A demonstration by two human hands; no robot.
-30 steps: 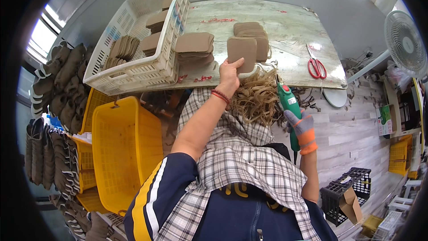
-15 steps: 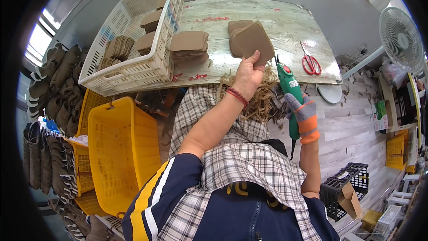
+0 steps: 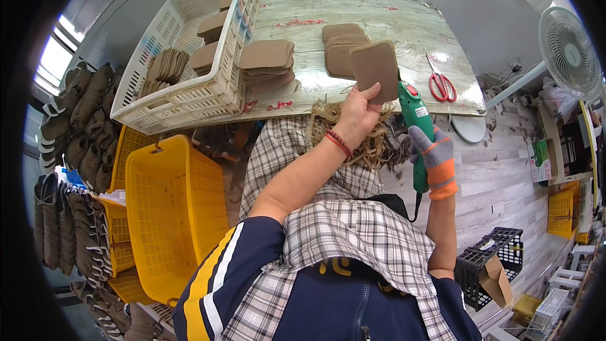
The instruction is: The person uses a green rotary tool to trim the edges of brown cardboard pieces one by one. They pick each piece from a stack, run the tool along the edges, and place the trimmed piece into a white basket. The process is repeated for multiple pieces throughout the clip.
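My bare left hand [image 3: 361,117] pinches the lower edge of a brown rounded-rectangle fabric pad [image 3: 375,71], thumb on top. In my right hand [image 3: 434,155], gloved in grey and orange, is a pair of green electric scissors [image 3: 413,113] with a red button and a cord at its lower end. Its dark tip is by the pad's right edge; whether the two touch I cannot tell. Just behind the held pad lies a stack of similar pads [image 3: 341,47]. Thin brown trimmings [image 3: 344,132] are heaped below my left hand, over the checked apron on my lap.
Another pad stack [image 3: 265,57] stands beside a white crate [image 3: 183,98] holding more pads. Red-handled scissors [image 3: 442,85] lie on the table [image 3: 303,9] at right. A yellow bin [image 3: 170,215] sits at my left, a black crate [image 3: 470,271] on the floor at right, a fan [image 3: 568,53] beyond.
The pad in my left hand has turned more upright and shifted slightly right and down, uncovering more of the stack behind. The electric scissors have moved a little right, their tip now beside the pad.
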